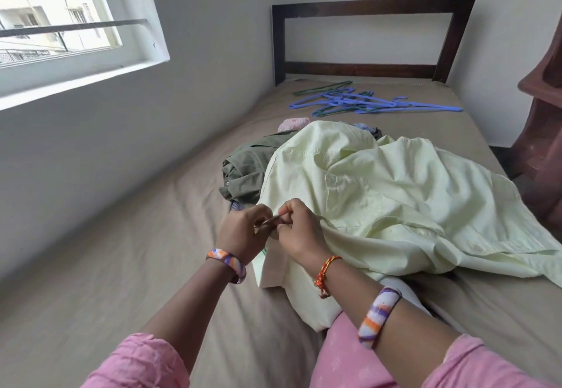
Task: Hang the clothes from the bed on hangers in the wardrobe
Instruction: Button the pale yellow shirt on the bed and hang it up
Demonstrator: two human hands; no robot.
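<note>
By the window-side wall the bed (pixel 127 266) lies bare, its brown sheet free for spreading clothes flat. At the near middle the left hand (pixel 243 232) and right hand (pixel 299 232) meet fingertip to fingertip at the edge of the pale green shirt (pixel 395 205). Each grip is pinched on that front edge, I judge to work a button or straighten the placket so the shirt will sit properly on a hanger. The shirt lies spread across the bed toward the right, draped over the other clothes. An olive garment (pixel 246 171) pokes out just beside it on the left, and a pink piece (pixel 292 123) shows behind. Farther up, near the headboard (pixel 368 69), the blue and green hangers (pixel 365 103) lie in a loose pile, well apart from the hands. The wardrobe is not in sight.
</note>
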